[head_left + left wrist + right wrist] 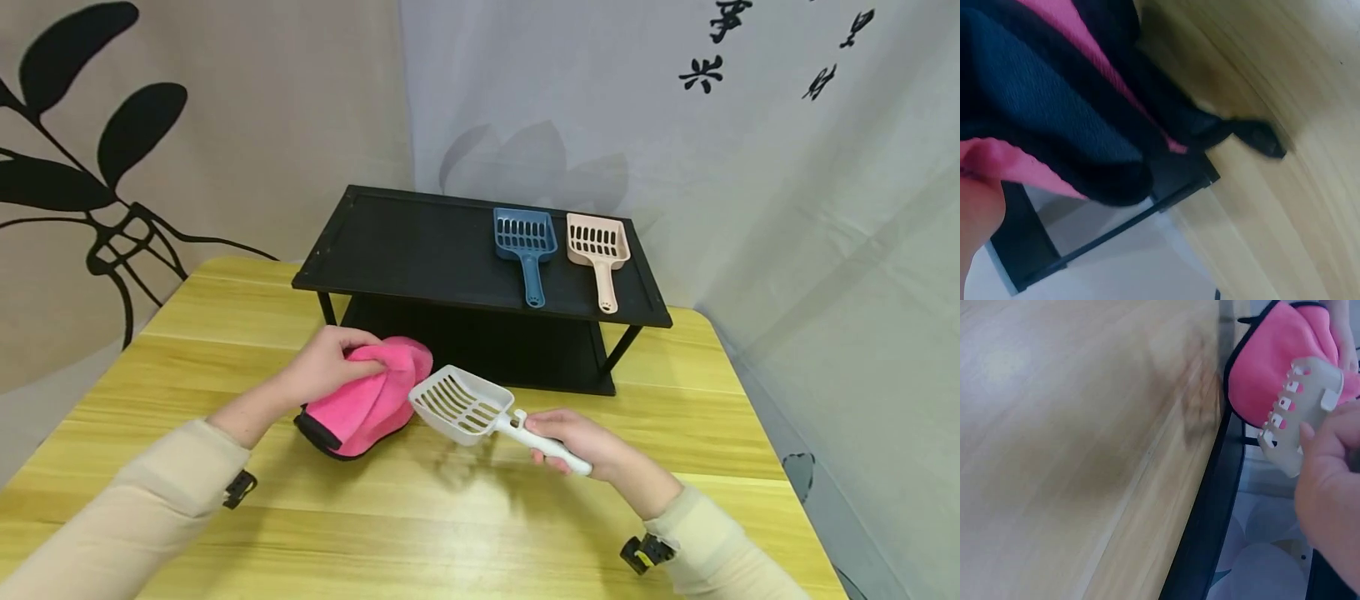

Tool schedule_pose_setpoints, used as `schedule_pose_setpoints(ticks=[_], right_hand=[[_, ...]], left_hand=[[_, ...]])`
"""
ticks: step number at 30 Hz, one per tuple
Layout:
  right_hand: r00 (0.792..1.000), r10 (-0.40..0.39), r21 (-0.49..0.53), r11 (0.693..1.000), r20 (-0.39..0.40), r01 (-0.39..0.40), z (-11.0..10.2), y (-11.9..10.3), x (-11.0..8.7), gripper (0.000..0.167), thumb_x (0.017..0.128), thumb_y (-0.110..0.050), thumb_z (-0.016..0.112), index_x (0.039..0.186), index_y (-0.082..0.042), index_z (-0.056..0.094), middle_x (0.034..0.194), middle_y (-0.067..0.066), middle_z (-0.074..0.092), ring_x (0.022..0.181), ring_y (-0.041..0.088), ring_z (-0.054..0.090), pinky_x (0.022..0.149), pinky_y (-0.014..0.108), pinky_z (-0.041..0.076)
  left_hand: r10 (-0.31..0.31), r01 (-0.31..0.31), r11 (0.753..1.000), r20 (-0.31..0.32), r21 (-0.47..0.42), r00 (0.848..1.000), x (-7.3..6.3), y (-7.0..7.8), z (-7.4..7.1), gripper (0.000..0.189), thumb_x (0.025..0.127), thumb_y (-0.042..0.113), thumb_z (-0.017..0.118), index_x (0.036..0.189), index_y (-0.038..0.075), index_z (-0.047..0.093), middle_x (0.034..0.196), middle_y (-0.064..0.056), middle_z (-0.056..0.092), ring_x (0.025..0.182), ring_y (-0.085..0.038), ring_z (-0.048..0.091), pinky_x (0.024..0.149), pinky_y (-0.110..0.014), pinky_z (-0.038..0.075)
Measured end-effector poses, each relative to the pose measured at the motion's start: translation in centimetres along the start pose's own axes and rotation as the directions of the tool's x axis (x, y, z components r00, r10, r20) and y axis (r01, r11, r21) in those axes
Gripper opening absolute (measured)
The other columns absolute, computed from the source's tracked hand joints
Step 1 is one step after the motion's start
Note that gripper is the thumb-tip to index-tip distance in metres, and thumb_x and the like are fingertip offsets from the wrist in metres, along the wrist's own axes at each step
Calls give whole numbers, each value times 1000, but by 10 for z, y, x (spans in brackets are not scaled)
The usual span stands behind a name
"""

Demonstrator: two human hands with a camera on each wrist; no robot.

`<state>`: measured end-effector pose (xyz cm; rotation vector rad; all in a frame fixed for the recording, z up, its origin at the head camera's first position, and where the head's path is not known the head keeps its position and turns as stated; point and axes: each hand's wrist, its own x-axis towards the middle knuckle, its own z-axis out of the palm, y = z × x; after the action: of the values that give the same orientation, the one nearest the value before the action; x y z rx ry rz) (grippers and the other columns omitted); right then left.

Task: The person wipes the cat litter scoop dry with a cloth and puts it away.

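My left hand (335, 365) pinches a pink cloth (375, 392) with black edging, held above the table in front of the rack. In the left wrist view the cloth's dark underside (1041, 94) and a black loop hang down. My right hand (572, 442) grips the handle of a light grey slotted litter scoop (463, 403), its head pointing left toward the cloth. The right wrist view shows the scoop (1300, 412) overlapping the cloth (1272, 359); whether they touch I cannot tell. A blue litter scoop (525, 242) and a beige one (597, 242) lie side by side on the rack's top.
A black two-tier rack (420, 242) stands at the back of the wooden table (465, 533), its lower shelf (495, 346) just behind the cloth and grey scoop. Fabric curtains (810, 208) with printed leaves and characters hang behind and to the right.
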<state>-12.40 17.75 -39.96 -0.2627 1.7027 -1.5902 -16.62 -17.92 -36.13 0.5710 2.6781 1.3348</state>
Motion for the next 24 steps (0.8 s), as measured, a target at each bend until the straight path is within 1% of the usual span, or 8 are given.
schedule_pose_setpoints(ticks=[4,7,11,14,16,19,22,24], right_hand=[[1000,0,106,994,-5,1,-3,-3,0,27,101,-22,36,110,2,45,66,-7,55,43,-2,43,42,12,35],[1000,-13,209,978,-22,17,0,-8,2,24,103,-22,32,111,-1,41,66,-7,54,43,-1,42,42,11,34],[998,-32,355,934,-58,50,12,-16,8,23,103,-20,27,116,-2,36,68,-5,53,43,0,42,43,11,34],[995,-41,402,913,-87,72,26,-21,14,23,103,-20,26,116,-2,35,68,-4,53,43,0,42,43,11,34],[993,-44,392,916,-111,84,36,-23,17,24,103,-20,26,115,-2,36,68,-4,52,44,0,42,43,11,34],[988,-43,360,928,-151,96,47,-24,21,25,103,-20,26,116,-2,37,67,-5,52,44,0,41,44,11,33],[982,-40,333,937,-187,101,54,-25,22,25,103,-20,25,117,-2,36,67,-5,51,44,0,40,44,12,32],[980,-35,322,942,-197,98,56,-26,22,24,103,-20,25,116,-3,36,66,-5,51,43,1,40,44,13,32]], left_hand=[[-36,42,997,88,-65,996,-3,1,-3,19,83,15,70,99,5,70,85,-7,66,68,-11,55,60,-22,48],[-59,74,991,126,-115,990,-2,1,1,20,83,15,69,99,2,69,83,-7,66,66,-9,55,59,-22,48],[-74,96,983,141,-159,987,-1,4,16,21,83,15,70,98,1,68,80,-5,63,64,-8,53,58,-21,46],[-70,94,980,141,-173,988,0,9,30,22,83,17,70,99,2,69,81,-5,64,68,-10,53,61,-22,48],[-72,92,980,118,-174,990,1,12,39,23,82,18,71,100,4,70,84,-6,66,70,-11,54,63,-22,49],[-83,89,983,45,-161,996,3,16,47,23,81,19,72,99,4,71,88,-9,69,73,-13,56,64,-22,49],[-87,81,989,-45,-126,995,3,16,49,23,80,17,73,99,5,72,96,-11,71,81,-15,60,67,-20,49],[-86,77,991,-86,-105,993,3,15,48,22,80,16,73,99,5,72,98,-11,71,83,-16,60,67,-20,49]])
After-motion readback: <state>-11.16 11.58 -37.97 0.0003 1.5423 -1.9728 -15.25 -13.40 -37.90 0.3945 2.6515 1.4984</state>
